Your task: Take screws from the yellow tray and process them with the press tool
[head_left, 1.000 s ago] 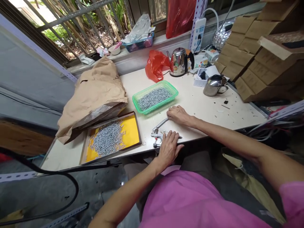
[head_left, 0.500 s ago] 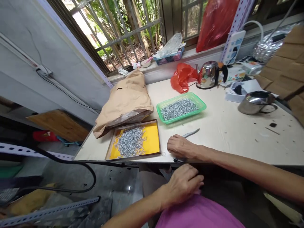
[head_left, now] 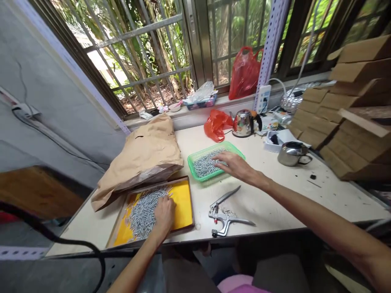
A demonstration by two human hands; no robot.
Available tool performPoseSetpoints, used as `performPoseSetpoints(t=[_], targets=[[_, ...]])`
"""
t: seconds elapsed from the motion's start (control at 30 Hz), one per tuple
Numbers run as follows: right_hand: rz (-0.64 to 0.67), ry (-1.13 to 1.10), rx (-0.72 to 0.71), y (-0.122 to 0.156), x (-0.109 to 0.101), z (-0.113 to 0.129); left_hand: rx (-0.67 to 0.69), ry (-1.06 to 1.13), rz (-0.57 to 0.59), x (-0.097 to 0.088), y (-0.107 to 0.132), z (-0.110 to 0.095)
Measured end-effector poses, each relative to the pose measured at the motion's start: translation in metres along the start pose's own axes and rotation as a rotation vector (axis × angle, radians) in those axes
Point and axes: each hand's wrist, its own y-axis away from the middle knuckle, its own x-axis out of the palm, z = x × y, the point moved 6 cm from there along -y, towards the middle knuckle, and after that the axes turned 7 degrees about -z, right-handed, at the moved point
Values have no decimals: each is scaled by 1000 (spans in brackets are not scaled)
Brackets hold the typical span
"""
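Green basket (head_left: pixel 207 178) and metal pieces (head_left: pixel 202 167) lie under our outstretched right hand (head_left: pixel 233 163), thumb and fingers parted, while our left hand (head_left: pixel 165 211) dips to the heap (head_left: pixel 143 215) in the yellow tray (head_left: pixel 184 205), its grip hidden from us.

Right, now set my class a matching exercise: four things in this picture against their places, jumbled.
1. Left hand
2. Right hand
3. Spring-loaded pliers
4. Steel kettle

A. At the green basket
B. Beside the crumpled red bag
C. At the yellow-lined tray
D. Near the table's front edge

Pairs: 1-C; 2-A; 3-D; 4-B.
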Motion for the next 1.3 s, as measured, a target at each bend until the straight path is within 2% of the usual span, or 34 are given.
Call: performPoseSetpoints(t=[0.13, 0.23, 0.33, 0.4, 0.5, 0.57, 0.63, 0.77, 0.87, 1.07, 1.3], targets=[[142, -52, 53, 62, 12, 8, 104, 3, -6, 3, -6, -3], [288, -54, 93, 113, 26, 11, 120, 61, -8, -8, -8, -7], [396, -8, 103, 151, 35, 16, 75, 324, -32, -29, 0, -24], [435, 19, 101, 166, 37, 20, 3, 622, 79, -33, 13, -46], [441, 61, 99, 174, 37, 26, -113, 980, 305, -27, 40, -86], [436, 94, 108, 175, 37, 27, -165, 1082, 358, -20, 55, -105], [436, 121, 118, 176, 38, 26, -215, 1118, 377, -10, 63, -114], [420, 151, 126, 179, 43, 22, -310, 1108, 423, 9, 68, -114], [414, 165, 135, 181, 45, 20, -360, 1140, 451, 17, 70, -113], [413, 168, 152, 182, 44, 21, -423, 1211, 481, 18, 75, -117], [428, 168, 167, 183, 43, 22, -373, 1035, 566, 15, 69, -121]])
